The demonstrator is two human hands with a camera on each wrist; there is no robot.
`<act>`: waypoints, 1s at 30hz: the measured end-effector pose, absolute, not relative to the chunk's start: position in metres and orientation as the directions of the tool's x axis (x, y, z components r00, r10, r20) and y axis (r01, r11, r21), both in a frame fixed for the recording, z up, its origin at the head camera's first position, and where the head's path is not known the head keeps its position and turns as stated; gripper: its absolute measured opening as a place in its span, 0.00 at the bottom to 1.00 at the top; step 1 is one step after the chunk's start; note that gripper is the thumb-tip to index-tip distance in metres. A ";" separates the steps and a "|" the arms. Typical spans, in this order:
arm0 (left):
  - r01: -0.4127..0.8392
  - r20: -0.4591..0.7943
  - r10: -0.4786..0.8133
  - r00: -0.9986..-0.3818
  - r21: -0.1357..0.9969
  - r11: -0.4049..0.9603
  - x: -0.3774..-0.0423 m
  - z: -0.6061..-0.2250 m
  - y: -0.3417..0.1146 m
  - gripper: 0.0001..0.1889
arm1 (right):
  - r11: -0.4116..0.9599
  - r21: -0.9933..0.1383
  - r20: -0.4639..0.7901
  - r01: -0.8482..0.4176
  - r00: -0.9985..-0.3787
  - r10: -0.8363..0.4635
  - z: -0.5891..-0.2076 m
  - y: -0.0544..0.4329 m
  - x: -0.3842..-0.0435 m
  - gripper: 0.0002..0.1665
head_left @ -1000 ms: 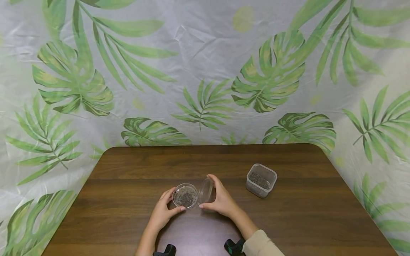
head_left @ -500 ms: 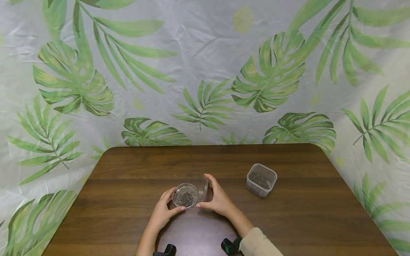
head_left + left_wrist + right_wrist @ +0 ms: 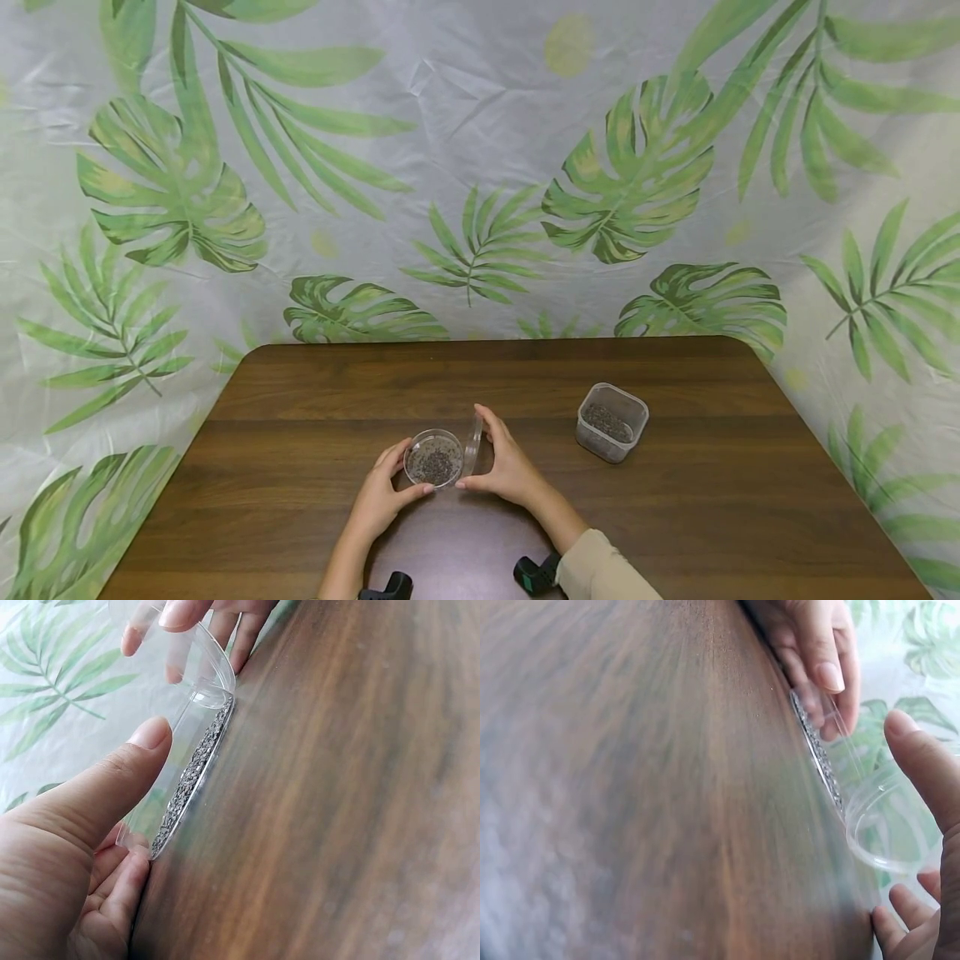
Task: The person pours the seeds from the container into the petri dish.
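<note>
A clear round petri dish (image 3: 435, 460) stands on the table with a layer of dark grains (image 3: 193, 769) over its bottom. My left hand (image 3: 378, 493) holds it by the left side, thumb at the near rim and fingers at the far rim. Between the thumb and fingers of my right hand (image 3: 513, 467) is the clear lid (image 3: 472, 446), held on edge, nearly upright, close against the dish's right side. Whether lid and dish touch is hard to tell. In the right wrist view the lid (image 3: 889, 825) appears tilted beside the dish's end.
A square clear plastic tub (image 3: 612, 422), with dark grains on its bottom, stands to the right of my right hand. The brown wooden table (image 3: 315, 392) ends at the back before a leaf-patterned cloth (image 3: 480, 167).
My right hand has moved slightly left, bringing the lid closer to the dish and turning it from slanted to nearly upright. The left hand and the dish have stayed in place.
</note>
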State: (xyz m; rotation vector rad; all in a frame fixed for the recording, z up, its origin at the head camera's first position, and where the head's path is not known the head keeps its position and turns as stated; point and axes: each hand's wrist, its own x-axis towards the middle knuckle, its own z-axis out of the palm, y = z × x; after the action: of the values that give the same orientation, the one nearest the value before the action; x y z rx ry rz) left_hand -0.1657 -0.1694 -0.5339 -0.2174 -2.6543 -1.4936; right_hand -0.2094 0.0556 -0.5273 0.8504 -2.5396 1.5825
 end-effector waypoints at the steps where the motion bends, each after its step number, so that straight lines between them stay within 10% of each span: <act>1: 0.168 0.148 0.081 -0.986 0.843 0.511 -0.166 -0.534 -0.170 0.44 | 0.336 -0.821 0.302 -0.462 -0.850 -0.431 -0.528 0.055 -0.210 0.66; 30: 0.179 0.153 0.093 -0.984 0.843 0.507 -0.167 -0.535 -0.171 0.44 | 0.330 -0.819 0.313 -0.469 -0.848 -0.428 -0.531 0.043 -0.211 0.69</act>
State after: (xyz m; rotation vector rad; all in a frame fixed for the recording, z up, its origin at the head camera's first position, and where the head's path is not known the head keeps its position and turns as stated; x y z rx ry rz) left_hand -0.1672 -0.1705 -0.5352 -0.2394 -2.6495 -1.4994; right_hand -0.2108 0.0429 -0.5311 0.8536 -2.5291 1.5795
